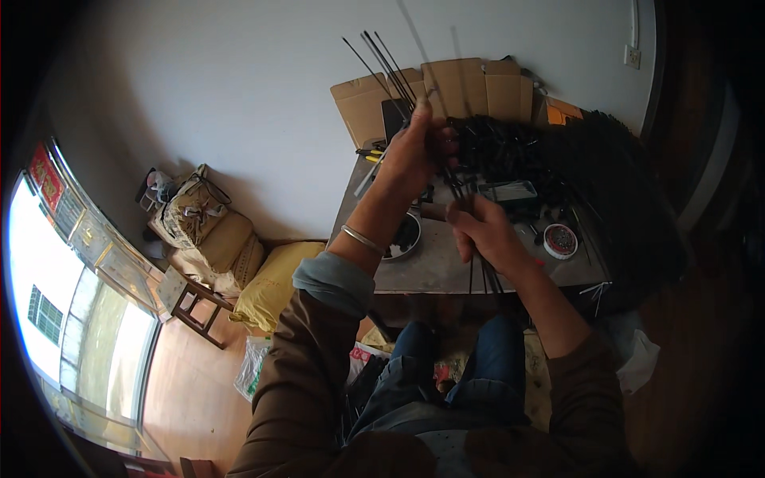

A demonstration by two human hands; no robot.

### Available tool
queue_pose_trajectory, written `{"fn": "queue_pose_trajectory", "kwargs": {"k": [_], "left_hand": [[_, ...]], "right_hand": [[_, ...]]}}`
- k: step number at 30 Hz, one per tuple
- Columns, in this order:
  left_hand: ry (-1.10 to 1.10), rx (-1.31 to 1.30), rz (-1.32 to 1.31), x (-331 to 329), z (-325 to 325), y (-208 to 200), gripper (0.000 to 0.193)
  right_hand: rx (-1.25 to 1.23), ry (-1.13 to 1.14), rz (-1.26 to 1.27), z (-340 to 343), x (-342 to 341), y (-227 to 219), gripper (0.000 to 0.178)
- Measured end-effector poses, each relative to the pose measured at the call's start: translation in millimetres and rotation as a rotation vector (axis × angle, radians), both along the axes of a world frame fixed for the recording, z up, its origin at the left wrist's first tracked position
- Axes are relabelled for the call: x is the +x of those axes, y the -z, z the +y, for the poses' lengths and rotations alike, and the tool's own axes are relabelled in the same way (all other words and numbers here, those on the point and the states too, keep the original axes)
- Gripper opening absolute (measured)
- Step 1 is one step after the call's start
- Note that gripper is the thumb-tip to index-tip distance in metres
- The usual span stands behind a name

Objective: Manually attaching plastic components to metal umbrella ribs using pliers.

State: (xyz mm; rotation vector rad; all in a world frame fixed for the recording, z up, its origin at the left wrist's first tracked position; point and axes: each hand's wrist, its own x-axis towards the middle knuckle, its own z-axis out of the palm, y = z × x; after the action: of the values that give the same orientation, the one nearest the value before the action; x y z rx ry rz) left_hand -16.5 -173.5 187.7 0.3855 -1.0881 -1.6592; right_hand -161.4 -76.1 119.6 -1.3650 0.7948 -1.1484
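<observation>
A bundle of thin black rods (395, 76) runs at a slant between my hands above the table. My left hand (418, 147), higher up, is closed around the bundle, and the rod tips fan out above the thumb. Lower down, my right hand (488, 231) grips the same rods, whose lower ends (492, 279) stick out below it toward the table's front edge. Beside its fingers is a small brown piece (433, 211) that I cannot make out. Under my left forearm, a round bowl (416, 244) with black bits in it is partly hidden.
Black parts (494, 147) lie heaped at the table's back, beside a large dark bristly bundle (613, 191). A greenish box (514, 191) and a round tin (560, 241) stand on the right. Cardboard (454, 88) leans behind. Sacks (231, 247) and a wooden stool (195, 307) are at left.
</observation>
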Motion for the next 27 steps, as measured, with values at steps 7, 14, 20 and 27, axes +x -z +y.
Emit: {"fn": "queue_pose_trajectory", "kwargs": {"k": [7,14,20,27], "left_hand": [[0.175,0.091,-0.192,-32.9,1.5,8.8,0.043],[0.091,0.116,-0.042,-66.4,21.2,4.3,0.055],[0.178,-0.169,-0.21,-84.8,24.9,15.2,0.041],[0.075,0.017,-0.133,-78.1,-2.1,21.0,0.034]], "right_hand": [[-0.04,-0.035,0.196,27.8,-28.1,-4.4,0.023],[0.036,-0.004,0.039,45.2,-49.2,17.2,0.021],[-0.002,0.105,0.042,59.0,-86.8,9.4,0.021],[0.052,0.189,0.237,13.1,-138.5,12.9,0.025]]}}
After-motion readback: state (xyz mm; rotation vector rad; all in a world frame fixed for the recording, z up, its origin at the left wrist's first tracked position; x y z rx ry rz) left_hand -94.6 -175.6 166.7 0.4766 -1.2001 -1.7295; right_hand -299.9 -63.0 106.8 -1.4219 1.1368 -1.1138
